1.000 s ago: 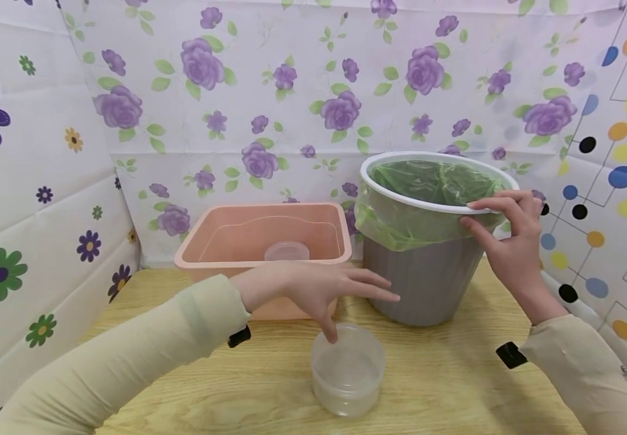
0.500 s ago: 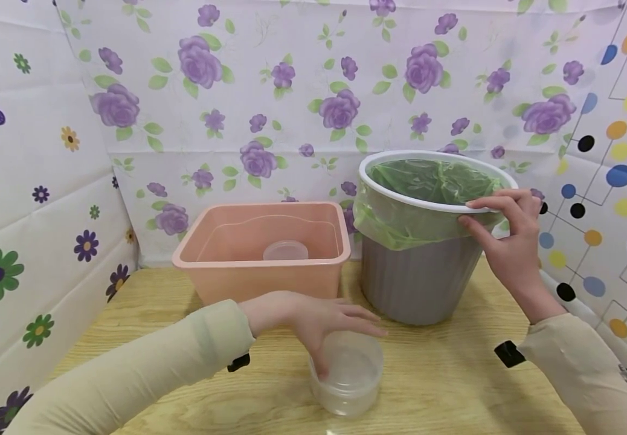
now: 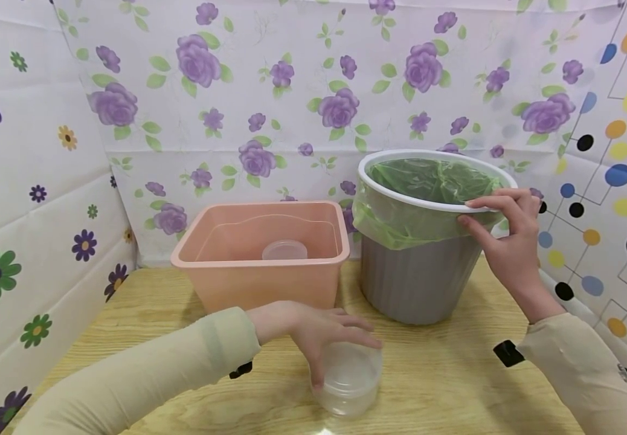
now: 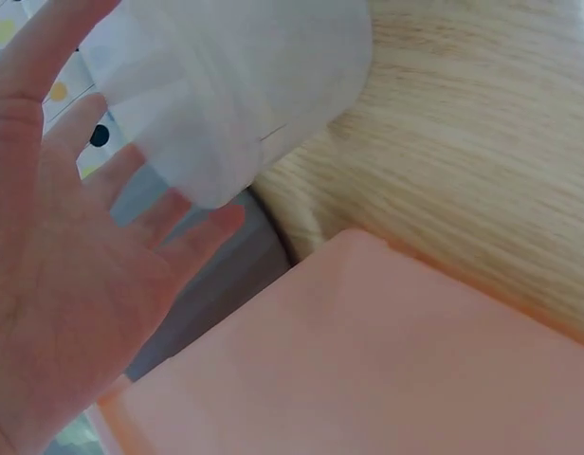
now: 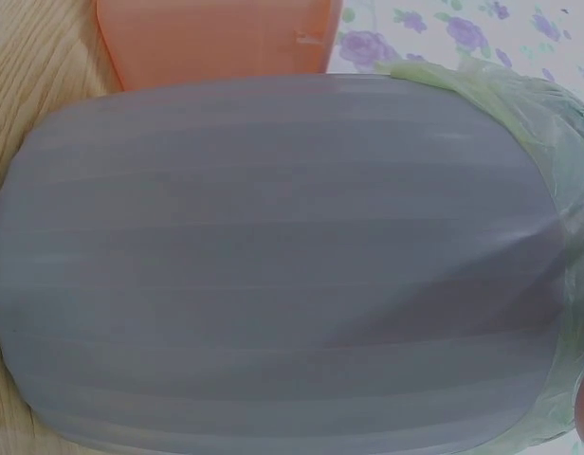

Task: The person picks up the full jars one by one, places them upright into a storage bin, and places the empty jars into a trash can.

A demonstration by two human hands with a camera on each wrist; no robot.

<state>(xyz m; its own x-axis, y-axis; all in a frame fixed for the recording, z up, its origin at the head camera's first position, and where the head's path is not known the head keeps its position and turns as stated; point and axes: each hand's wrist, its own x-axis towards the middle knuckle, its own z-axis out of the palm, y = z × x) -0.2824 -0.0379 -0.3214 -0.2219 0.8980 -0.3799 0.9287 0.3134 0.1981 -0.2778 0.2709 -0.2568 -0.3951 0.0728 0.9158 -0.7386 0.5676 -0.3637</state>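
Note:
My left hand [image 3: 327, 338] reaches over a round clear plastic tub [image 3: 348, 386] on the wooden table, thumb at its left side and fingers spread along its far rim. In the left wrist view the fingers [image 4: 202, 242] are extended, fingertips right at the wall of the tub [image 4: 264, 85], with a gap between palm and tub. With thumb below and fingers over the top, my right hand [image 3: 511, 235] grips the white rim of a grey trash can [image 3: 417, 278], lined with a green bag [image 3: 395, 223]. The right wrist view shows mostly the can's ribbed side [image 5: 273, 256].
Left of the trash can stands a pink plastic basin [image 3: 261, 281]. A round clear plastic piece [image 3: 284, 250] shows inside it. Wood-grain table [image 3: 427, 374] surrounds the tub, and patterned cloths [image 3: 270, 90] hang behind and at both sides.
My left hand has come down and nearer, from above the tub to around its rim, fingers drawing in a little. The right hand stays on the trash can's rim.

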